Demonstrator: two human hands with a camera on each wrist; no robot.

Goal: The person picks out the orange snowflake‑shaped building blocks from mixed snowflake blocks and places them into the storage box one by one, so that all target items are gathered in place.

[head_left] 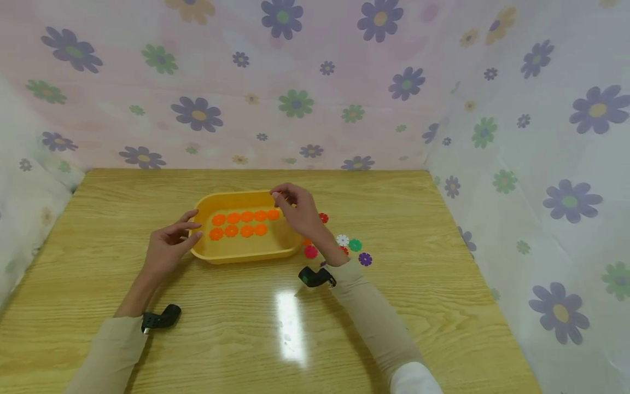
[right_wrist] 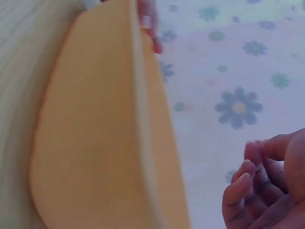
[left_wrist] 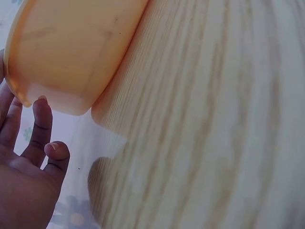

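A yellow plastic tray (head_left: 246, 254) lies on the table with several orange flower-shaped discs (head_left: 247, 231) in two rows on its floor. At the tray's left end is my left hand (head_left: 169, 246), its fingers and thumb spread over the rim. The left wrist view has its loosely bent fingers (left_wrist: 42, 117) right beside the rim. Over the back right part of the tray hovers my right hand (head_left: 301, 210), thumb and index close together near the far rim. In the right wrist view its fingers (right_wrist: 237, 191) are loosely bent, and nothing shows between them.
Right of the tray, partly behind my right forearm, lie loose flower-shaped discs: a white disc (head_left: 342, 241), a green disc (head_left: 355, 245), a purple disc (head_left: 365, 259), a pink disc (head_left: 310, 251) and red ones. Flower-printed sheets (head_left: 295, 131) stand behind and beside the wooden table (head_left: 221, 328).
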